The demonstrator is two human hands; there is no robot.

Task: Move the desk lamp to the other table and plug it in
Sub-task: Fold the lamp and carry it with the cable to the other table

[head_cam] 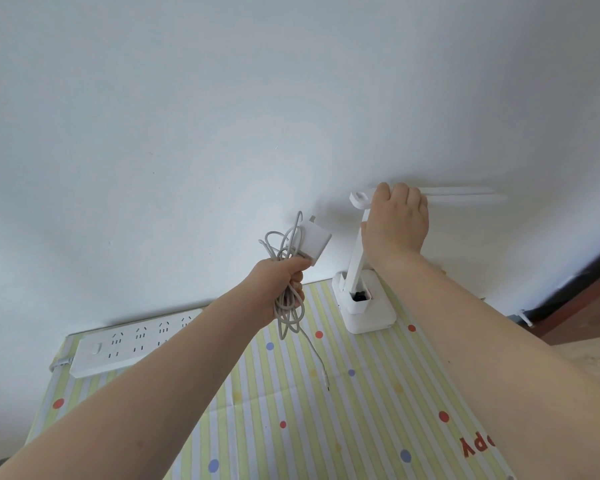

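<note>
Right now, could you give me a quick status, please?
Right hand grips lamp, standing on table. Left hand holds bundled cord and adapter. Power strip unobstructed.

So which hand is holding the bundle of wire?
The left hand grips the bundled cable and its white plug. The right hand grips the desk lamp at the top instead.

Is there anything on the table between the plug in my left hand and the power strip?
Nothing visible blocks it. The left hand holds the white adapter plug and bundled cable just right of the white power strip; only your own forearm covers the strip's right end.
</note>
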